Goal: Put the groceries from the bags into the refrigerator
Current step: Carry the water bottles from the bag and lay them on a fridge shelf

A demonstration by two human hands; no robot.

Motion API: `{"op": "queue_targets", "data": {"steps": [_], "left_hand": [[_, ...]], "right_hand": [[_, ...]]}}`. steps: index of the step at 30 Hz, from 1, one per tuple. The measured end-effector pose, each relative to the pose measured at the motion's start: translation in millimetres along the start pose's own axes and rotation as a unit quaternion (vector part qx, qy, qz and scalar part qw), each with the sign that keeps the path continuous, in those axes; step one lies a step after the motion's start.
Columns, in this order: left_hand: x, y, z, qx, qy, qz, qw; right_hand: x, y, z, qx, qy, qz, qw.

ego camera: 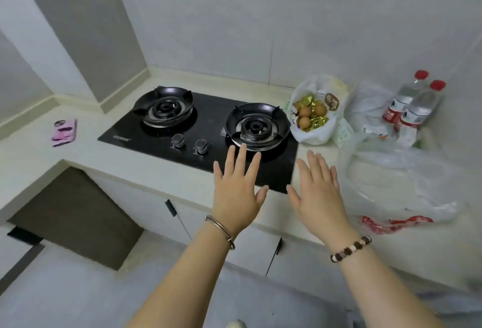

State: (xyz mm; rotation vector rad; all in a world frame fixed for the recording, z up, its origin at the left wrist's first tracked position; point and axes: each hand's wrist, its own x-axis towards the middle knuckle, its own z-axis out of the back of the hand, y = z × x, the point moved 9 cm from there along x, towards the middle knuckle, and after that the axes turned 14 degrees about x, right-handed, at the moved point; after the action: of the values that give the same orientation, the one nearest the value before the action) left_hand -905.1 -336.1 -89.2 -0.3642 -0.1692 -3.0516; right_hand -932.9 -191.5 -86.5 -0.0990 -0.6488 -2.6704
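Here both hands, left [236, 192] and right [319, 193], hover flat, fingers spread.

I can't make out a single word from here. The stove [208, 109] has a small white brand mark [121, 139] at its front left corner, too blurred to read. The two water bottles [416, 107] wear red labels [391, 115] with white lettering. The snack bag [310, 135] shows a round brown sticker [331, 100], and the clear bag [391, 184] has red print [391, 223]. All of it is illegible.
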Motion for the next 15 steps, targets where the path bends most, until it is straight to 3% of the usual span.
{"op": "queue_targets", "data": {"steps": [8, 15], "left_hand": [[107.3, -87.0, -7.0, -0.037, -0.038, -0.112, 0.992], [174.4, -162.5, -19.9, -0.067, -0.031, -0.149, 0.986]], "right_hand": [[45.1, -91.3, 46.6, -0.029, -0.069, -0.098, 0.992], [78.1, -178.7, 85.0, -0.018, -0.099, -0.135, 0.986]]}}
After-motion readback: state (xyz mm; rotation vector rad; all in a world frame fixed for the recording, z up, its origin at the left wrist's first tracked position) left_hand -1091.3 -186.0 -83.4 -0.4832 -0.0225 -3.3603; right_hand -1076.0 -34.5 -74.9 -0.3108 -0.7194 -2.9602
